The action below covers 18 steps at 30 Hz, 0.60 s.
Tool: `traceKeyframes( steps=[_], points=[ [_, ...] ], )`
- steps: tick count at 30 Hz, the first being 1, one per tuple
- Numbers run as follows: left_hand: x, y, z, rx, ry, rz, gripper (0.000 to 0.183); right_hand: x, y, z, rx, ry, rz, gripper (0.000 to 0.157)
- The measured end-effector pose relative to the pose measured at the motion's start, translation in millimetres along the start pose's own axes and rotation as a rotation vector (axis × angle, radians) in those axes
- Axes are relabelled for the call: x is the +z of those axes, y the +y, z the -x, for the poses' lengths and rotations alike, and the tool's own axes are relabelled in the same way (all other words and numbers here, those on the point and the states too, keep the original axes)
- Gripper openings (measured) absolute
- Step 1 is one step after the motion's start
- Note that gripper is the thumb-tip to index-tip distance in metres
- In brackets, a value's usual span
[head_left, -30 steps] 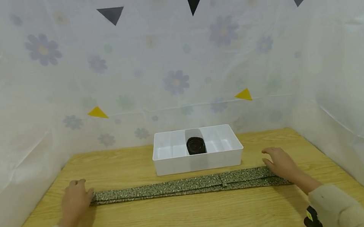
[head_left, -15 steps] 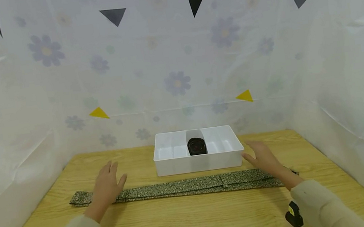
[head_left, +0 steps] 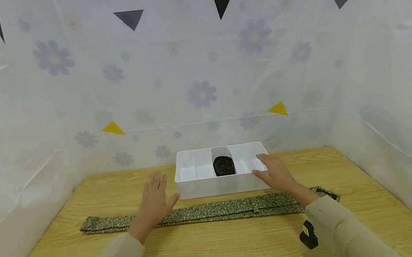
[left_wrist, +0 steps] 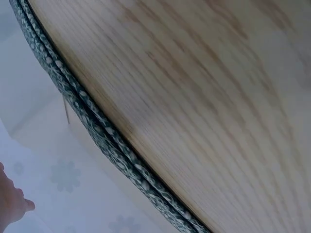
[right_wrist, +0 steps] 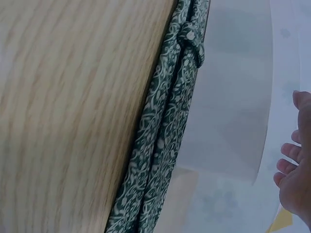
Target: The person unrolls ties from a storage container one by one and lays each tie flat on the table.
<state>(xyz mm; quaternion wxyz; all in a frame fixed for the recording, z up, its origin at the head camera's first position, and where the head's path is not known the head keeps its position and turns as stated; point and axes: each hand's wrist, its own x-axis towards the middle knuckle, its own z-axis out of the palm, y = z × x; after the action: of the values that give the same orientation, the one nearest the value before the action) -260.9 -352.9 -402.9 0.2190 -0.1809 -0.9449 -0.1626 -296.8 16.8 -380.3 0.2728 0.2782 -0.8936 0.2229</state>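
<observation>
A green patterned necktie (head_left: 217,210) lies stretched flat from left to right across the table. A narrow loop (right_wrist: 192,42) crosses its back in the right wrist view. Behind it stands a white divided box (head_left: 196,189), with a dark rolled-up strip (head_left: 223,166) in a middle compartment. My left hand (head_left: 153,202) is over the tie with its fingers spread, the thumb beside the box's left front corner. My right hand (head_left: 277,174) is at the box's right front corner, fingers extended over the rim; whether it touches is unclear. Neither hand holds anything.
The wooden table (head_left: 222,252) runs back to a white flower-printed sheet (head_left: 198,68), with more sheeting at both sides. A black wrist device (head_left: 308,235) is by the right sleeve.
Both hands have left the tie's ends and moved inward and forward to the front corners of the box. The tie stays lying on the table.
</observation>
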Motion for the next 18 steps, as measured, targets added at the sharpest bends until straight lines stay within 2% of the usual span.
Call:
traceKeyframes(
  steps=[4,9,13,18],
  points=[
    [8.7,19.8,-8.4,0.051,-0.051,0.027,0.074,7.7,-4.9,-12.1,-0.008,-0.031,-0.039,0.06],
    [20.1,39.9,-18.3,0.112,-0.093,0.026,0.075,15.5,-14.7,-27.3,0.078,-0.157,-0.046,0.058],
    [25.8,53.7,-25.0,0.131,-0.139,-0.004,0.076,19.3,-26.7,-38.2,0.148,-0.24,-0.049,0.059],
    [27.0,67.1,-32.9,0.133,-0.173,-0.058,0.076,28.0,-36.8,-52.0,0.184,-0.276,-0.079,0.061]
  ],
)
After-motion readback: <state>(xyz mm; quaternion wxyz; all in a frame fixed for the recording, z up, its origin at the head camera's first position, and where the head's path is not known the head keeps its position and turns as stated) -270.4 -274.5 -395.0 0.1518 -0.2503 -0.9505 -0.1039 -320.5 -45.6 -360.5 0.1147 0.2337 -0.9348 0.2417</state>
